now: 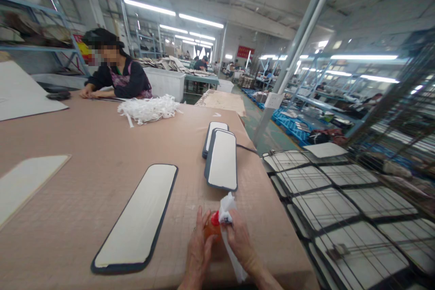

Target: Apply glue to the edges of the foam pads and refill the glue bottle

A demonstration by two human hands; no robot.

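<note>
Near the front edge of the table, my left hand (200, 242) is wrapped round a small orange bottle (210, 232) with a red top. My right hand (239, 238) grips a crumpled white cloth (226, 206) beside the bottle's top; one end of it hangs down below the hand. Whether the cloth touches the top is hard to make out. To the left of my hands lies a long cream panel (141, 215) with a dark rounded border. Just beyond them is a small stack of similar panels (222, 158), partly overlapping.
A brown-covered table (84, 145) spreads before me. On it are a pile of white strips (149, 108) and a pale sheet (27, 181). Across it sits a person (118, 72). To the right, wire racks (340, 199) hold several bordered panels, next to a metal post (292, 54).
</note>
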